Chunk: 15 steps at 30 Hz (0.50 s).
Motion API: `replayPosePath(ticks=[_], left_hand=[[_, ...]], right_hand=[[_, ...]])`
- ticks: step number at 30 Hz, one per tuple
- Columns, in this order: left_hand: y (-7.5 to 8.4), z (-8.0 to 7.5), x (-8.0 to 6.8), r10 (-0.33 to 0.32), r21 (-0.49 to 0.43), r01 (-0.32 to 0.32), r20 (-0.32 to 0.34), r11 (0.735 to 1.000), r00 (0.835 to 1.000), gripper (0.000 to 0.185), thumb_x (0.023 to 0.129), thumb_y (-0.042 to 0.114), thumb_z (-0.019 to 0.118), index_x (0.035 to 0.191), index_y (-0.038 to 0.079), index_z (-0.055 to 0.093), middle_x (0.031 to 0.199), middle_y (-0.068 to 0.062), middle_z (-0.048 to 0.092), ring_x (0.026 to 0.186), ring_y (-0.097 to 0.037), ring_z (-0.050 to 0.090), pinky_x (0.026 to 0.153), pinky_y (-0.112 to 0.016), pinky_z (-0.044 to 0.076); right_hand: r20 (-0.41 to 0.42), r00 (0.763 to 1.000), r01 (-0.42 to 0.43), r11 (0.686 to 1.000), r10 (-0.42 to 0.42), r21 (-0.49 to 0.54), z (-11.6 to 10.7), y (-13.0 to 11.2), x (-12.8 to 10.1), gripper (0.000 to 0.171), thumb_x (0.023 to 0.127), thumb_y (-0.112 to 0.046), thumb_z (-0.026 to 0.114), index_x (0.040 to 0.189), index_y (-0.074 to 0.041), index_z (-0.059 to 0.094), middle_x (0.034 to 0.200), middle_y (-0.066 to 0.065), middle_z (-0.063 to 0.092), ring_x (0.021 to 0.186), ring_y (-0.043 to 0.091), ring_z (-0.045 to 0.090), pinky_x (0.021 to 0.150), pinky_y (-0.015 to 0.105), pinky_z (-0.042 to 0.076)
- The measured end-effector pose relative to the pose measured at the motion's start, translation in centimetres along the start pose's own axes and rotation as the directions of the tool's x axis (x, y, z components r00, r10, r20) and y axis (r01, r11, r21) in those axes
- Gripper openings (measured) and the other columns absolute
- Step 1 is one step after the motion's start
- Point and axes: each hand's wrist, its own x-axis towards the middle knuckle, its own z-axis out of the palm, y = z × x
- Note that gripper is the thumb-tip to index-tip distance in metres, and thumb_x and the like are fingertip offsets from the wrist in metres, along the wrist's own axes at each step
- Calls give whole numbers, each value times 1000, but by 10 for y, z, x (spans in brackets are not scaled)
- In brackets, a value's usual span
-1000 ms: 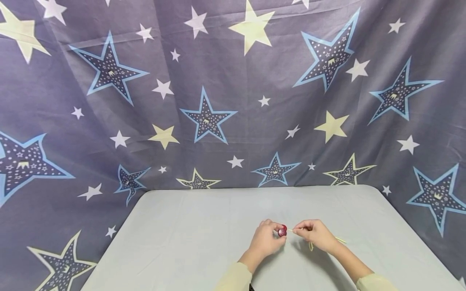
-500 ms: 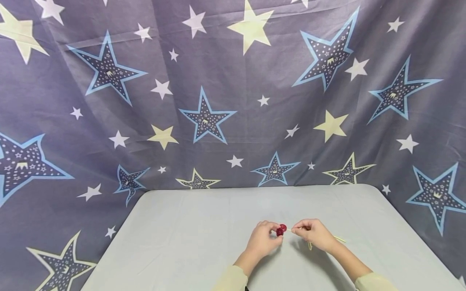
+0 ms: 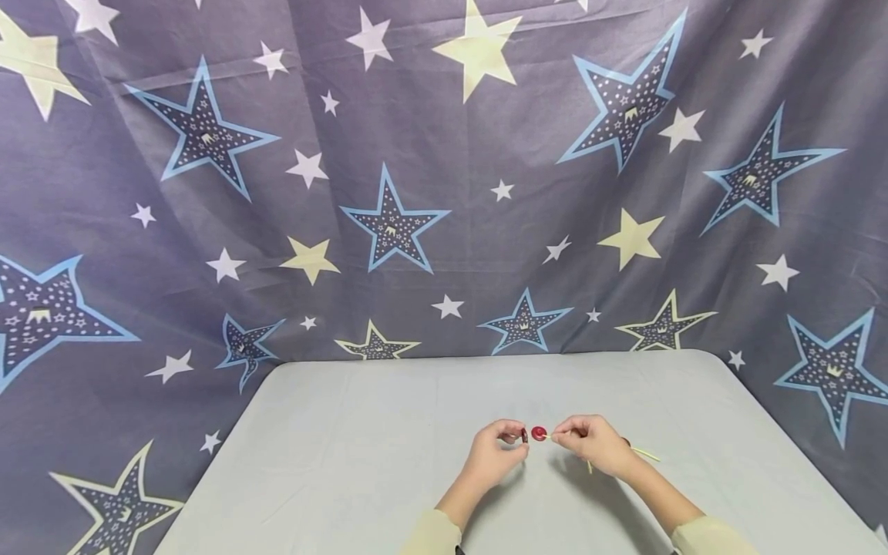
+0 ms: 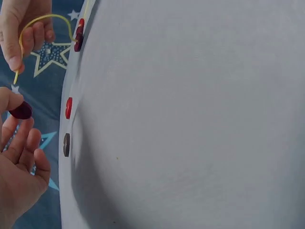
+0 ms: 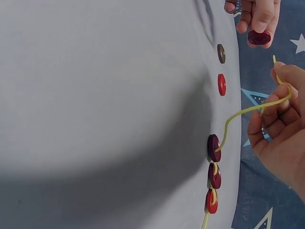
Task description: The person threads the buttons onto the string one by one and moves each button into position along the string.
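My left hand pinches a dark maroon button between thumb and fingers, its other fingers loosely bent. Facing it, my right hand pinches a yellow cord close to its tip. In the right wrist view, the short free tip points toward the maroon button, with a gap between them. From the right hand, the cord loops down to a strung maroon button lying on the table. Another maroon button and a red strung button follow along the same cord.
A loose red button and a grey-brown button are on the pale cloth-covered table, apart from the cord. Behind the table hangs a dark curtain printed with stars.
My left hand has shifted left and turned the maroon button edge-on in the head view, widening the gap to the cord tip. My right hand has barely moved.
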Motion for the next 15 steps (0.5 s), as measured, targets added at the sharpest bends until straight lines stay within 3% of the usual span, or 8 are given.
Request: replayPosePath(ticks=[10, 15], left_hand=[[-2, -3, 0, -18, -66, 18, -12, 998, 1000, 23, 77, 9, 69, 100, 6, 67, 91, -3, 68, 83, -11, 59, 78, -23, 46], [-3, -3, -1, -35, -142, 35, 2, 989, 999, 26, 78, 10, 68, 103, 3, 67, 91, -5, 68, 80, -5, 57, 74, -20, 47]], right_hand=[[0, 1000, 18, 999, -18, 36, 2, -3, 3, 25, 87, -18, 65, 91, 6, 67, 55, -8, 42, 45, -1, 36, 42, 17, 30], [-3, 1000, 27, 999, -27, 40, 3, -4, 4, 24, 87, -18, 64, 91, 6, 66, 55, -9, 42, 45, -1, 36, 42, 16, 30]])
